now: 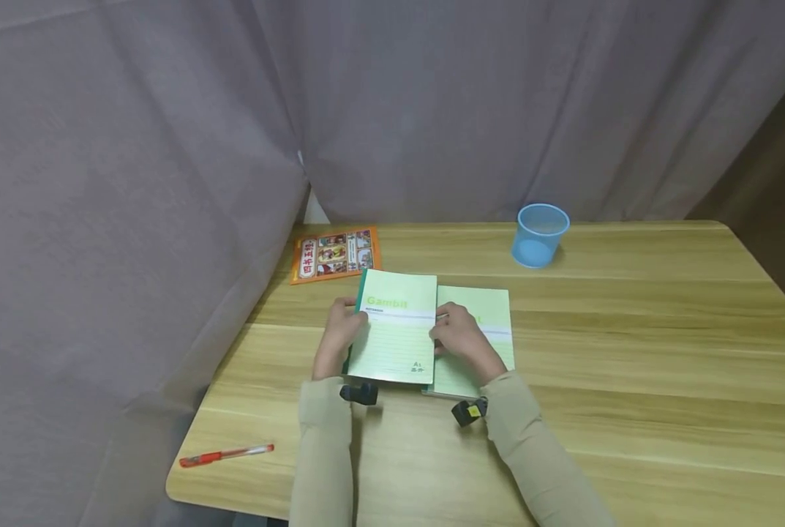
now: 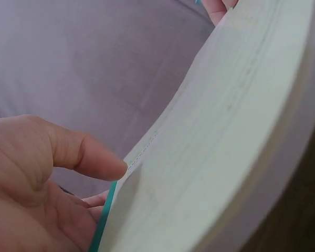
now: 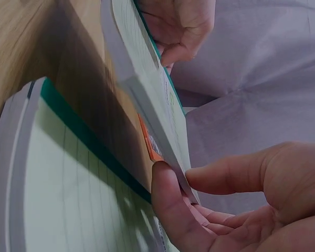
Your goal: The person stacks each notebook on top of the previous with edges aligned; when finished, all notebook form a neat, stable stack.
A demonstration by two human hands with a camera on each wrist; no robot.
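Note:
A light green notebook with a dark green spine is held up by both hands. My left hand grips its spine side, thumb on the cover and fingers behind. On the opposite edge my right hand pinches the pages between thumb and fingers, as the right wrist view shows. Below and to the right lies a second green notebook, partly covered by the right hand and the raised one. In the right wrist view that lower notebook sits on more page edges, like a stack.
An orange picture booklet lies at the back left, close behind the raised notebook. Toward the back right stands a blue mesh cup. A red pen rests near the table's front left corner. Grey curtains hang along the back and left.

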